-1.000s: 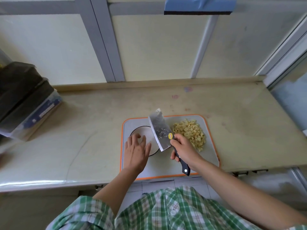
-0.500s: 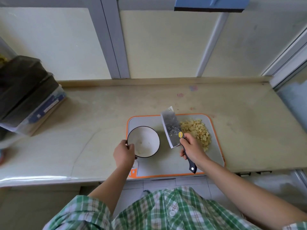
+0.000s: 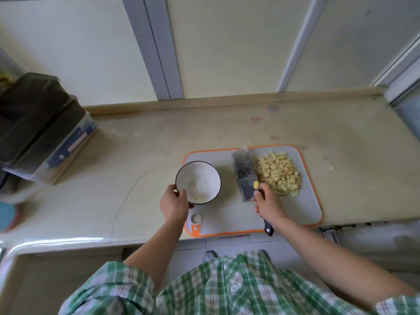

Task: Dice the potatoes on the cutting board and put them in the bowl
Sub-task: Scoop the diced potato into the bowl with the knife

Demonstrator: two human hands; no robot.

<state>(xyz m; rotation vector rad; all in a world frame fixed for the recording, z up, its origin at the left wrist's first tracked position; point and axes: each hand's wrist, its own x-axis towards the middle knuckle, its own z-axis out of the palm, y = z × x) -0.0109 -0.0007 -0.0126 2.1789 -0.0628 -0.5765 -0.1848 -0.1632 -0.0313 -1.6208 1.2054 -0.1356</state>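
Left grip (image 3: 173,204): at 11 o'clock from me. My fingers are curled round the near rim of the bowl, with my thumb over the edge.
Right grip (image 3: 268,204): at 1 o'clock from me, clamped tight on the black handle of the knife.
Cutting board (image 3: 229,214): grey with an orange edge. It lies flat on the worktop, close to the near edge.
Bowl (image 3: 218,176): white with a dark rim, at 9 o'clock on the board. I see only a few small bits in it.
Knife (image 3: 245,176): its wide blade is between the bowl and the potato bits, just beside the heap. I cannot tell if it touches the board.
Potato bits (image 3: 279,173): all cut small, in a heap at 2 o'clock on the board. They are not in the bowl yet.
Worktop (image 3: 136,155): pale, with dark boxes (image 3: 38,123) far off at 10 o'clock.
Spill risk: if I push too fast, bits may fly off the board or miss the bowl.
Bowl risk: if I tip it too far, it may slip from my fingers.
Cut risk: the sharp blade will come near my left fingers.
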